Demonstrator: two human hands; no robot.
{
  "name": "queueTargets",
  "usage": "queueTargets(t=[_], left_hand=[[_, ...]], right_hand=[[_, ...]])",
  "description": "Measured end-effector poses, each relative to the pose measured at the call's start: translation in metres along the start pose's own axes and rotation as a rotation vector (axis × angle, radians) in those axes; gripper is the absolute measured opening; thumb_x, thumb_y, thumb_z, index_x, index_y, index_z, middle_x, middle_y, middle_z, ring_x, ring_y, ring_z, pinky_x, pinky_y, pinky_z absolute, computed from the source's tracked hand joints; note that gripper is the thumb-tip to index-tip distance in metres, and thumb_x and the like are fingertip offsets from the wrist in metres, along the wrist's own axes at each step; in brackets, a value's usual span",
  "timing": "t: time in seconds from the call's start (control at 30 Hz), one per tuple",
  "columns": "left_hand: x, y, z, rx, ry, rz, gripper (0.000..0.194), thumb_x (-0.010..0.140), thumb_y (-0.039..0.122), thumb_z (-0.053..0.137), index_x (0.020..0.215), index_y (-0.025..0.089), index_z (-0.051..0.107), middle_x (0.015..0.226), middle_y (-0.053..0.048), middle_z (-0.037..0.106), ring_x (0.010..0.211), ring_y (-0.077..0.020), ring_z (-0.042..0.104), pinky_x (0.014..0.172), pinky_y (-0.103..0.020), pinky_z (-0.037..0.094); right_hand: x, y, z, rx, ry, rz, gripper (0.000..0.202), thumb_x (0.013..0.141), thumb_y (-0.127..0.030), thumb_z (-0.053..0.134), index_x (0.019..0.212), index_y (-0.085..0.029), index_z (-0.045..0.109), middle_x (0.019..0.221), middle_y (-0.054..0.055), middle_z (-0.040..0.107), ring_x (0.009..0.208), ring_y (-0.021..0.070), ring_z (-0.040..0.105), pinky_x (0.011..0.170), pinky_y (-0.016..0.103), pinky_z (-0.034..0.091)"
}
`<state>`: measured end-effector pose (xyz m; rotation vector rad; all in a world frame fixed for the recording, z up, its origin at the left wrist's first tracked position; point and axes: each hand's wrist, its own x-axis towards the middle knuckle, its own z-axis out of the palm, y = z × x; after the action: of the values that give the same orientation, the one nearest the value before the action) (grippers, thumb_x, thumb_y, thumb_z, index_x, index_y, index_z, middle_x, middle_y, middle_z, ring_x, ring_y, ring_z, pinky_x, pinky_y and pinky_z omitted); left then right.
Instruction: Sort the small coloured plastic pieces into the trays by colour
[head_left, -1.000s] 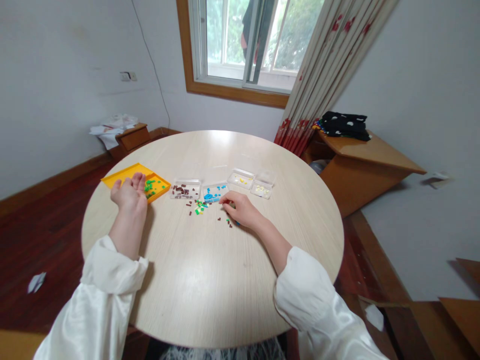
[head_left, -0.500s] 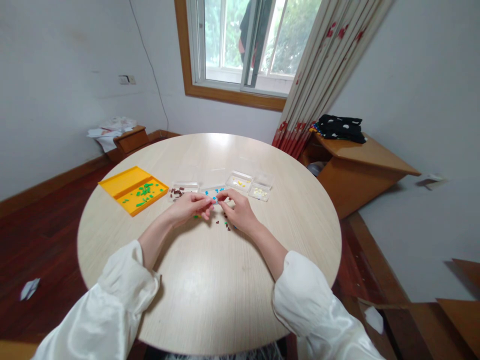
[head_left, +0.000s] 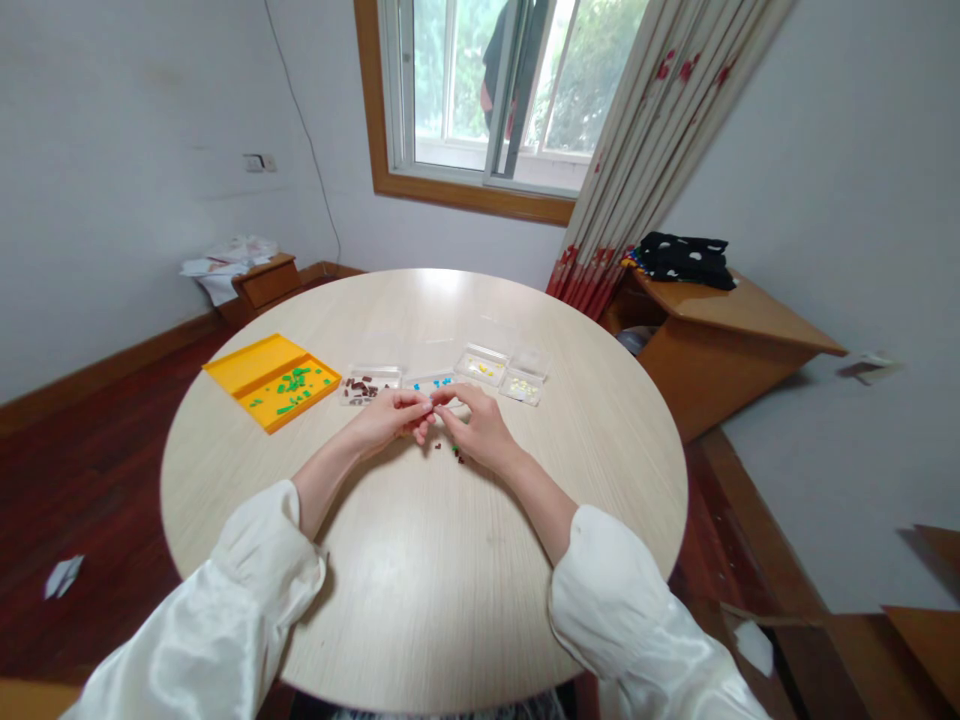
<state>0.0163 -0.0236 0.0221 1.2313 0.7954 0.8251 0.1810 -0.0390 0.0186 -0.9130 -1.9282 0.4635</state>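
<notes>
Over the middle of the round table, my left hand (head_left: 395,415) and my right hand (head_left: 478,425) meet at the fingertips. Both are closed in a pinch. What sits between the fingers is very small and mostly covered now; a blue building brick showed there a moment before. Just below my right hand lie some loose brown bricks (head_left: 460,459) and a green one (head_left: 454,449). Behind my fingers, blue bricks (head_left: 442,383) rest in a clear box, partly hidden by my hands. A clear box (head_left: 386,371) with brown bricks is beyond my left hand.
An open yellow case (head_left: 255,360) with green bricks (head_left: 294,380) lies at the left of the round table (head_left: 420,600). Clear boxes with yellow bricks (head_left: 484,370) and pale bricks (head_left: 523,388) stand behind my right hand. A wooden cabinet (head_left: 735,350) stands past the table's right edge.
My fingertips have drawn closer together, and the blue brick between them is now mostly hidden. The whole view has shifted slightly.
</notes>
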Motion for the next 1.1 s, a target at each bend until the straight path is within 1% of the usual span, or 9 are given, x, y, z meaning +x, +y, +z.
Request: queueTargets(t=[0.1, 0.17, 0.23, 0.33, 0.4, 0.47, 0.6, 0.8, 1.1], left_hand=[[0.0, 0.005, -0.002, -0.021, 0.104, 0.006, 0.022, 0.062, 0.032, 0.073, 0.063, 0.012, 0.061, 0.053, 0.0, 0.054, 0.044, -0.0089, 0.047, 0.043, -0.023, 0.04], [0.0, 0.011, -0.008, -0.069, 0.253, 0.066, 0.016, 0.063, 0.027, 0.067, 0.06, 0.014, 0.058, 0.049, 0.002, 0.049, 0.041, -0.008, 0.042, 0.039, -0.021, 0.034], [0.0, 0.018, -0.019, -0.127, 0.504, 0.21, 0.01, 0.064, 0.019, 0.059, 0.056, 0.016, 0.053, 0.046, 0.005, 0.041, 0.039, -0.0066, 0.036, 0.038, -0.019, 0.027], [-0.003, 0.027, -0.044, -0.027, 0.937, 0.405, 0.021, 0.065, 0.011, 0.046, 0.047, 0.019, 0.038, 0.041, 0.007, 0.028, 0.038, -0.0069, 0.025, 0.04, -0.021, 0.024], [-0.008, 0.03, -0.062, 0.191, 1.182, 0.43, 0.024, 0.068, 0.011, 0.043, 0.047, 0.02, 0.035, 0.043, 0.006, 0.028, 0.041, -0.0085, 0.028, 0.042, -0.022, 0.024], [-0.015, 0.032, -0.077, 0.461, 1.326, 0.391, 0.029, 0.07, 0.013, 0.046, 0.046, 0.02, 0.03, 0.045, 0.006, 0.027, 0.045, -0.0094, 0.029, 0.046, -0.024, 0.024], [-0.026, 0.031, -0.093, 0.84, 1.347, 0.154, 0.028, 0.072, 0.019, 0.05, 0.048, 0.02, 0.034, 0.048, 0.004, 0.034, 0.052, -0.0131, 0.037, 0.052, -0.027, 0.027], [-0.028, 0.027, -0.1, 1.043, 1.262, -0.222, 0.02, 0.072, 0.028, 0.053, 0.055, 0.02, 0.044, 0.061, -0.005, 0.054, 0.069, -0.0251, 0.055, 0.06, -0.033, 0.037], [-0.026, 0.024, -0.108, 1.113, 1.239, -0.28, 0.015, 0.072, 0.028, 0.053, 0.062, 0.019, 0.045, 0.078, -0.013, 0.064, 0.088, -0.0335, 0.06, 0.074, -0.042, 0.039]], right_hand=[[0.001, 0.003, 0.0, -0.015, 0.037, -0.012, 0.017, 0.081, -0.013, 0.053, 0.093, -0.019, 0.063, 0.091, 0.005, 0.067, 0.089, 0.0163, 0.058, 0.085, 0.032, 0.043], [0.002, 0.008, -0.002, -0.045, 0.046, 0.013, 0.017, 0.081, -0.013, 0.052, 0.093, -0.019, 0.063, 0.09, 0.005, 0.066, 0.088, 0.0168, 0.058, 0.085, 0.033, 0.043], [0.004, 0.014, -0.006, -0.1, 0.013, 0.053, 0.017, 0.08, -0.01, 0.051, 0.087, -0.018, 0.064, 0.087, 0.006, 0.066, 0.086, 0.0172, 0.058, 0.083, 0.033, 0.043], [0.005, 0.022, -0.013, -0.19, -0.123, 0.133, 0.02, 0.076, -0.005, 0.05, 0.081, -0.017, 0.065, 0.084, 0.005, 0.066, 0.083, 0.0165, 0.058, 0.08, 0.032, 0.043], [0.004, 0.025, -0.017, -0.223, -0.244, 0.159, 0.02, 0.074, -0.004, 0.051, 0.079, -0.016, 0.067, 0.082, 0.005, 0.066, 0.08, 0.0157, 0.058, 0.078, 0.03, 0.042], [0.003, 0.024, -0.02, -0.233, -0.344, 0.143, 0.018, 0.073, -0.005, 0.054, 0.077, -0.015, 0.068, 0.08, 0.005, 0.066, 0.077, 0.0148, 0.058, 0.076, 0.029, 0.042], [0.002, 0.02, -0.026, -0.243, -0.464, 0.075, 0.019, 0.069, -0.006, 0.057, 0.079, -0.017, 0.07, 0.08, 0.003, 0.066, 0.078, 0.0146, 0.057, 0.077, 0.028, 0.04], [0.003, 0.017, -0.032, -0.247, -0.508, 0.096, 0.02, 0.07, -0.008, 0.058, 0.081, -0.018, 0.072, 0.083, 0.003, 0.069, 0.073, 0.0137, 0.058, 0.072, 0.026, 0.04], [0.003, 0.02, -0.025, -0.197, -0.49, 0.128, 0.019, 0.073, -0.005, 0.059, 0.075, -0.018, 0.072, 0.079, 0.003, 0.07, 0.075, 0.0134, 0.061, 0.077, 0.027, 0.039]])
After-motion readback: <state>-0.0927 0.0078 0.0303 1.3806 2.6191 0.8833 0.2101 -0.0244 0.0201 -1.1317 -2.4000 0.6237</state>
